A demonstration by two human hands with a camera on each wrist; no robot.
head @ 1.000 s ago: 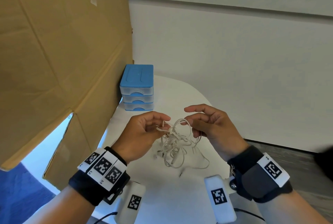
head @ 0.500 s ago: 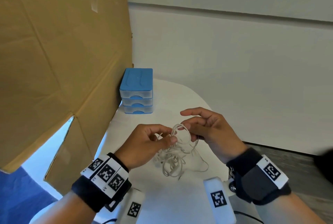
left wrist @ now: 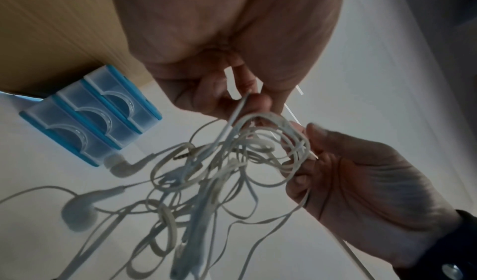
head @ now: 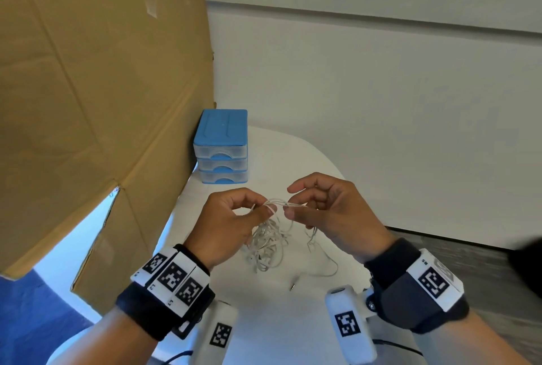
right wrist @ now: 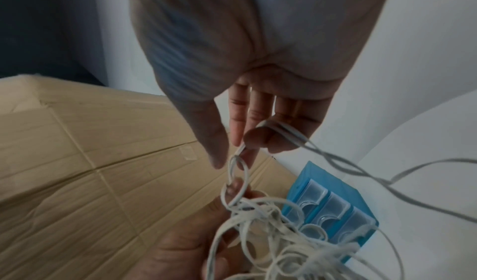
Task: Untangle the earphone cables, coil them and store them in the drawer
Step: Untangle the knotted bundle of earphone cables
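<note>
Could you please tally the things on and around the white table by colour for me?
White: 2, the earphone cables pinched by the left hand and the right hand, and the table.
Blue: 1, the drawer unit with 3 clear drawers, all closed.
Brown: 1, the cardboard box.
Total: 4 things.

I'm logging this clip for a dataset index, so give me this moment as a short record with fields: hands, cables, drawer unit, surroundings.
left hand: pinches the earphone cables
right hand: pinches a strand of the same tangle
earphone cables: white, tangled, hanging between the hands above the white table
jack plug: lying on the table
drawer unit: blue, three clear drawers, all closed
cardboard: stands left, beside the drawer unit
</note>
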